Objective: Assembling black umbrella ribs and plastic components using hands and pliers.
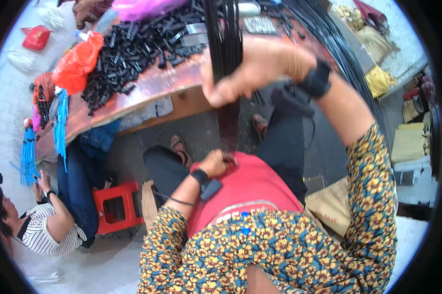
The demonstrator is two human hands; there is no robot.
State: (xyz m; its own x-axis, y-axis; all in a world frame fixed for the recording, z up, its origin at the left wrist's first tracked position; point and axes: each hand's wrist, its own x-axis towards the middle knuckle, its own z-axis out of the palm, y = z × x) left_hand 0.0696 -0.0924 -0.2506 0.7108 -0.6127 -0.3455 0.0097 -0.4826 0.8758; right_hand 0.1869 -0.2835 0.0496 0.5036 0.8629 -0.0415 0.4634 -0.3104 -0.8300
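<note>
A bundle of long, thin black strips [224,36] runs from over the table's front edge down to my lap. My right hand [260,66], slightly blurred, is closed around its upper part, thumb on the near side. Down at my red apron [252,188], my left hand [215,164] is closed at the bundle's lower end, where the strips' tips show beside the fingers. Between the two hands the strips look smeared by motion. Each wrist wears a black band, with a small dark device close by.
Small black plastic parts [127,54] lie heaped on the reddish table [147,78]; more long black strips [324,34] lie at its right. Orange-red bag [78,63] and blue strips [61,115] are at the left edge. A co-worker [54,228] is near a red stool [115,206].
</note>
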